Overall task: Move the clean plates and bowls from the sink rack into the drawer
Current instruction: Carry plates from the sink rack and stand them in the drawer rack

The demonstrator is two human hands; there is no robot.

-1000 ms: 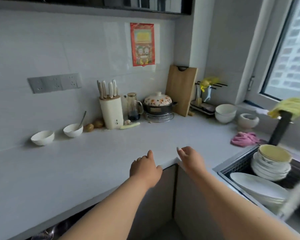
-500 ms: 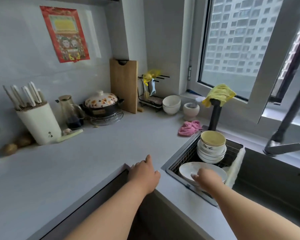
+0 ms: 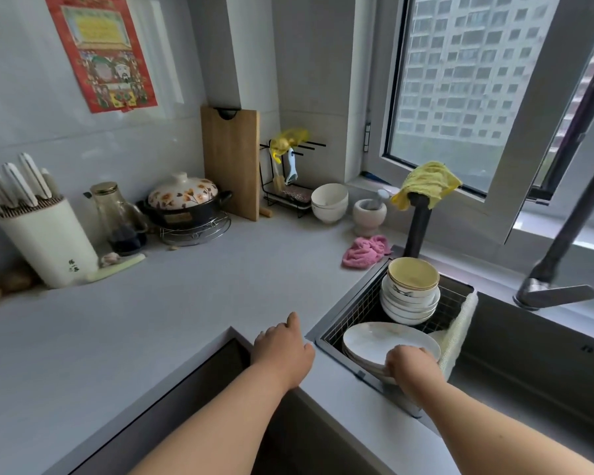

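Now our right hand grips the near rim of the plates in the rack; our left hand, fingers loosely curled, rests on the counter.

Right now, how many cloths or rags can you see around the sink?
2: a pink cloth bunched on the counter left of the sink, and a yellow cloth draped over the dark post behind the bowls. Others may be hidden.

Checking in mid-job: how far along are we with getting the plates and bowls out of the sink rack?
Nothing looks moved yet. The sink rack still holds the bowl stack and the plate stack. In hand: the right hand grips the near rim of the plates, not lifted. The left hand rests on the counter edge. All transfers remain.
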